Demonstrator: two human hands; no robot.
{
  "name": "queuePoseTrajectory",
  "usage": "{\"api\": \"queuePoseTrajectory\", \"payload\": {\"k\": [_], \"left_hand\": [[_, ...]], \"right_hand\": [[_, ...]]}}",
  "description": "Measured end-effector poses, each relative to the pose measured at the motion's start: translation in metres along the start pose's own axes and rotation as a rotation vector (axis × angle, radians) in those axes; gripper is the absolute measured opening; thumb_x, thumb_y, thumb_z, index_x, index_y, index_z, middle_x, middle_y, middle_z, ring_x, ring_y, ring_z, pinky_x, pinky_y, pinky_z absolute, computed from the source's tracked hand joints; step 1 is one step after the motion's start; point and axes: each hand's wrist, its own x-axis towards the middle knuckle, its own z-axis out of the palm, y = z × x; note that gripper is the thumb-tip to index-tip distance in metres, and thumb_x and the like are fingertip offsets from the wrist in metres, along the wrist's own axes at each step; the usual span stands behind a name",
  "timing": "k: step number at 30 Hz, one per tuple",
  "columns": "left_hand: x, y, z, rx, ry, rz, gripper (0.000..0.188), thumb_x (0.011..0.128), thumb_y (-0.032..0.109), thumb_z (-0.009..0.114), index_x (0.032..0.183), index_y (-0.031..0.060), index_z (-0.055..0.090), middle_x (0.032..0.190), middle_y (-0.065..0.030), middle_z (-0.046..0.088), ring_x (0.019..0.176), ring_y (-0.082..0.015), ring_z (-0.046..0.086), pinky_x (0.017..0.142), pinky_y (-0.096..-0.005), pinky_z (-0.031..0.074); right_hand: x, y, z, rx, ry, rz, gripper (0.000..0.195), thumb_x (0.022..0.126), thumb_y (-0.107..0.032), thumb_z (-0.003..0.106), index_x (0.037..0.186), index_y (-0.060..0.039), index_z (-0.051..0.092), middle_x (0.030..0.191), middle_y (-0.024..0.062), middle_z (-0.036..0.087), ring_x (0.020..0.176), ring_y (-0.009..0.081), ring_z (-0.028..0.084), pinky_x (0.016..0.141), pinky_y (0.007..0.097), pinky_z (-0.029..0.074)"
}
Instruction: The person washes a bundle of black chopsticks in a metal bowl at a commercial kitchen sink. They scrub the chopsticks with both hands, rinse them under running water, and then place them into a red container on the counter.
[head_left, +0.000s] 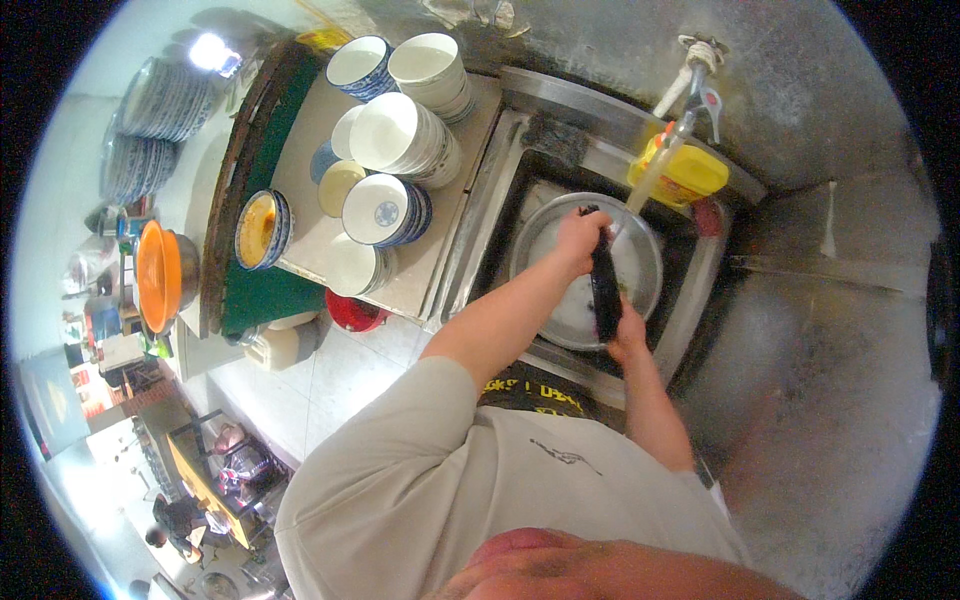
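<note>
Both of my hands are shut on a long, dark, almost black object, which looks like an eggplant, though blur leaves its kind unsure. My left hand grips its far end, close to the tap's outlet. Around the near end closes my right hand. Beneath them a round metal basin with cloudy or whitish contents sits in a stainless steel sink. A tap with a clear hose reaches down over the basin.
A yellow plastic bottle lies on the sink's back ledge. Stacked bowls crowd the counter at left. Farther left are an orange basin and piled plates. Another person is in the background, lower left.
</note>
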Motion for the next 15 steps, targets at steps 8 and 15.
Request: {"api": "queuePoseTrajectory", "payload": {"k": [8, 15], "left_hand": [[-0.017, 0.004, 0.012, 0.075, -0.305, -0.038, 0.018, 0.079, 0.011, 0.066, 0.093, 0.0034, 0.057, 0.076, -0.0083, 0.059, 0.071, -0.0208, 0.059, 0.066, -0.0344, 0.049], [0.002, -0.008, 0.002, -0.061, -0.110, 0.015, 0.012, 0.079, 0.006, 0.057, 0.089, 0.0000, 0.054, 0.075, -0.0127, 0.058, 0.066, -0.0246, 0.060, 0.067, -0.0380, 0.051]], "right_hand": [[-0.010, -0.010, 0.009, 0.069, 0.179, -0.022, 0.032, 0.095, -0.038, 0.048, 0.104, -0.0087, 0.057, 0.082, 0.0064, 0.060, 0.067, 0.0198, 0.057, 0.050, 0.0330, 0.043], [-0.025, -0.022, 0.017, 0.156, 0.072, 0.002, 0.037, 0.094, -0.044, 0.047, 0.101, -0.0097, 0.060, 0.092, 0.0067, 0.062, 0.076, 0.0209, 0.060, 0.060, 0.0402, 0.048]]}}
